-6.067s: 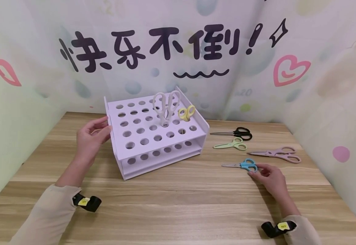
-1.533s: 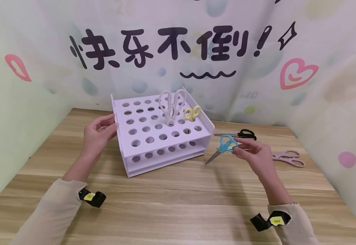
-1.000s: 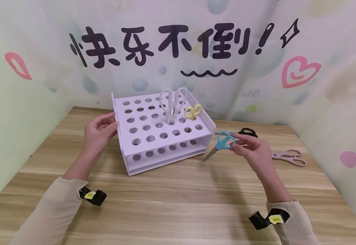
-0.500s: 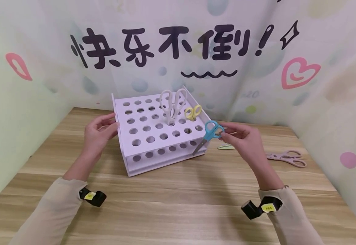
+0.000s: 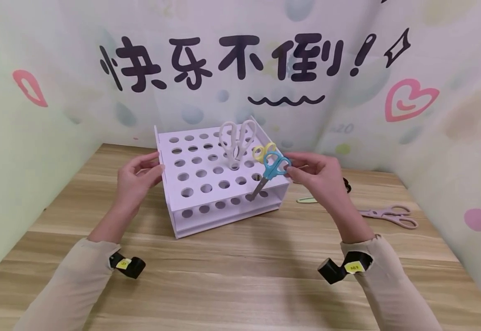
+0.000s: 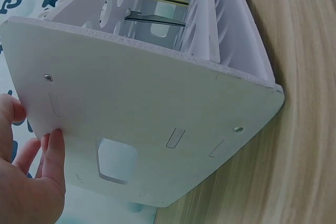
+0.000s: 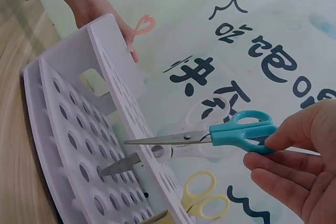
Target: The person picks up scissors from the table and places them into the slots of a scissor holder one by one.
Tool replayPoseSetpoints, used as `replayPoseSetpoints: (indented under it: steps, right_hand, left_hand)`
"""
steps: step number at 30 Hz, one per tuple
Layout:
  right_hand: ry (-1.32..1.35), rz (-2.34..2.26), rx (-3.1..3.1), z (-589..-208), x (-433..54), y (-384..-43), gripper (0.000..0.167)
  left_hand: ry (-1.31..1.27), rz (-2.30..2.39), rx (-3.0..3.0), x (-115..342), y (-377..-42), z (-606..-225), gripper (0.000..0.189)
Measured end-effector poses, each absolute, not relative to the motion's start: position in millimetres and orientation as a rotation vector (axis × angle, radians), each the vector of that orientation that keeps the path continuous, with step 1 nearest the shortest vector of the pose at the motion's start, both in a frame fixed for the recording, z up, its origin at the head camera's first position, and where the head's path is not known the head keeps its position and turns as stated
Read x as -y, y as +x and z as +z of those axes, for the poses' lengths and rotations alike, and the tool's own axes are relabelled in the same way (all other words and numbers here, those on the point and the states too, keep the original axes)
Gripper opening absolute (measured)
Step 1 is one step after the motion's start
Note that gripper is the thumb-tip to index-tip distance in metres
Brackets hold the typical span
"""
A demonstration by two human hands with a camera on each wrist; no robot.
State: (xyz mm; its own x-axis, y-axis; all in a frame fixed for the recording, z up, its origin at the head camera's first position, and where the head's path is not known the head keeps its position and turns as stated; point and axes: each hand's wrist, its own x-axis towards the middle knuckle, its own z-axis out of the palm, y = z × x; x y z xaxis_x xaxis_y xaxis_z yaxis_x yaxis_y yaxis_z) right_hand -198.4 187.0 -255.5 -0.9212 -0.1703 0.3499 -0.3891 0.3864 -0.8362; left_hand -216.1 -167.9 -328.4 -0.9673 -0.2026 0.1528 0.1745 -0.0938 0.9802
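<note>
My right hand (image 5: 319, 177) pinches one handle loop of the blue scissors (image 5: 273, 168), tilted with the blades pointing down and left. In the head view these scissors overlap the front right of the white holed rack (image 5: 192, 202); in the right wrist view their blades (image 7: 168, 139) lie apart from the top board. White-handled scissors (image 5: 236, 142) and small yellow scissors (image 5: 261, 152) stand upright in holes of the rack. At the rack's left side panel (image 6: 131, 98), my left hand (image 5: 137, 177) rests its thumb and fingertips near the upper edge.
On the wooden table (image 5: 223, 285), right of the rack, lie pink scissors (image 5: 389, 214), light green scissors (image 5: 306, 200) and black scissors (image 5: 347, 185), the latter two partly hidden by my right hand. A printed cloth (image 5: 207, 105) hangs behind.
My right hand has picked the blue scissors up from the table and carried them left to the rack's right front, blades now pointing down and left. The left hand has stayed at the rack's side.
</note>
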Motion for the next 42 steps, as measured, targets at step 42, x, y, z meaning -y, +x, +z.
replayPoseSetpoints:
  steps: [42]
  right_hand:
    - [0.619, 1.367, 2.419, -245, -73, -254, 0.027]
  left_hand:
    - [0.036, -2.172, 1.889, 168, -217, -329, 0.043]
